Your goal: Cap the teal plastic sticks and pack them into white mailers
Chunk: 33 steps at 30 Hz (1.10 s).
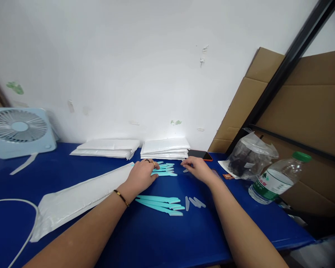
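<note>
My left hand (142, 175) rests over the handles of several turquoise eyebrow razors (167, 173), its thumb apart from the curled fingers. Their blade ends stick out to the right from under it. Just right of these, my right hand (197, 167) has its fingers bent together at a small translucent blade cover (185, 171); the exact grip is partly hidden. Nearer to me lies a second group of turquoise razors (167, 205), fanned with blade ends to the right. Beside them are several loose translucent covers (194, 202). A long white padded packet (80, 199) lies under my left forearm.
White packets are stacked at the wall, left (106, 148) and middle (166, 148). A phone (201, 155) lies behind my right hand. To the right stand a bagged cup (247, 156) and a water bottle (276, 180). A blue fan (19, 130) and white cable (35, 212) are leftward.
</note>
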Each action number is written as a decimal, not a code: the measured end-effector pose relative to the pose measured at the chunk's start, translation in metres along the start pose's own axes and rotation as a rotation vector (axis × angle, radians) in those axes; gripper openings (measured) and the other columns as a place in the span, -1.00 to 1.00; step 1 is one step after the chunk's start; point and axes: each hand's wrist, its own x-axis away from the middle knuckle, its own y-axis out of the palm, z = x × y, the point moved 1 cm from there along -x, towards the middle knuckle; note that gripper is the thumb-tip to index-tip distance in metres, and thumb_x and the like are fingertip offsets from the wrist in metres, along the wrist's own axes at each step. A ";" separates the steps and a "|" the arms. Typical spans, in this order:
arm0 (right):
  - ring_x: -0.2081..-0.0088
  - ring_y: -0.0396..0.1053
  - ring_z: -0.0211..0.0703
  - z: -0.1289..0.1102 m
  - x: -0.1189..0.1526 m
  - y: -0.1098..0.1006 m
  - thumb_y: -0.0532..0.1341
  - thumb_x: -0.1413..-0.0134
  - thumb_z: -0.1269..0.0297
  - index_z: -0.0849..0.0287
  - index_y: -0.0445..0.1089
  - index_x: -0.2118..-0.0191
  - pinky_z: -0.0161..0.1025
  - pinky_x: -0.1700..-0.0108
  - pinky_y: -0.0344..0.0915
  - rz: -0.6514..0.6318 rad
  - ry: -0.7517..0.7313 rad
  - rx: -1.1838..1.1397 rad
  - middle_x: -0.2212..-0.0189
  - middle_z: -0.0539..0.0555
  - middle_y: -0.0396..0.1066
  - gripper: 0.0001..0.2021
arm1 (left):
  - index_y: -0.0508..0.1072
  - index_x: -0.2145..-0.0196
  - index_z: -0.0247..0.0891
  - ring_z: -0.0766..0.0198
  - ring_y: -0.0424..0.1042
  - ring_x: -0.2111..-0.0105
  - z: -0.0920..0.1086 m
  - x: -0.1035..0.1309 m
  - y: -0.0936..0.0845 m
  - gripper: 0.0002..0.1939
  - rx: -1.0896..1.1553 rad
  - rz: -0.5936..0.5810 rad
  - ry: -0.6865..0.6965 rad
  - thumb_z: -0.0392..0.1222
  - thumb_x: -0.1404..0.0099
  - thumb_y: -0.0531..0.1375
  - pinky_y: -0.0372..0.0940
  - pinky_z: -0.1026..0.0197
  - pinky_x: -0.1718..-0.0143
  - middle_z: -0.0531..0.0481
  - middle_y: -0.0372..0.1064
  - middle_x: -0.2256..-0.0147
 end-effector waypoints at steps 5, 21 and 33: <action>0.25 0.38 -0.18 0.025 0.005 -0.012 0.16 0.11 0.51 0.13 0.48 0.27 -0.26 0.17 0.26 -0.111 0.032 0.027 0.26 0.06 0.44 -0.74 | 0.48 0.36 -0.17 0.32 0.35 0.45 0.009 0.010 -0.002 -0.73 0.386 -0.511 0.137 0.03 -0.03 0.21 0.17 0.35 0.50 0.08 0.41 0.44; 0.60 0.31 -0.33 0.014 0.006 -0.001 0.15 -0.01 0.24 0.20 0.41 0.27 -0.39 0.54 0.22 -0.248 0.234 -0.176 0.52 0.01 0.39 -0.81 | 0.47 0.43 -0.16 0.29 0.36 0.41 0.001 0.001 0.006 -0.85 0.130 -0.229 0.104 -0.09 -0.11 0.15 0.11 0.33 0.46 0.06 0.44 0.42; 0.49 0.32 -0.29 0.003 0.006 0.000 0.23 0.14 0.32 0.22 0.47 0.42 -0.39 0.46 0.20 -0.320 0.077 -0.179 0.50 0.02 0.44 -0.88 | 0.45 0.43 -0.17 0.30 0.34 0.45 -0.005 0.000 0.011 -0.82 0.166 -0.199 0.074 -0.10 -0.17 0.08 0.10 0.33 0.50 0.06 0.43 0.44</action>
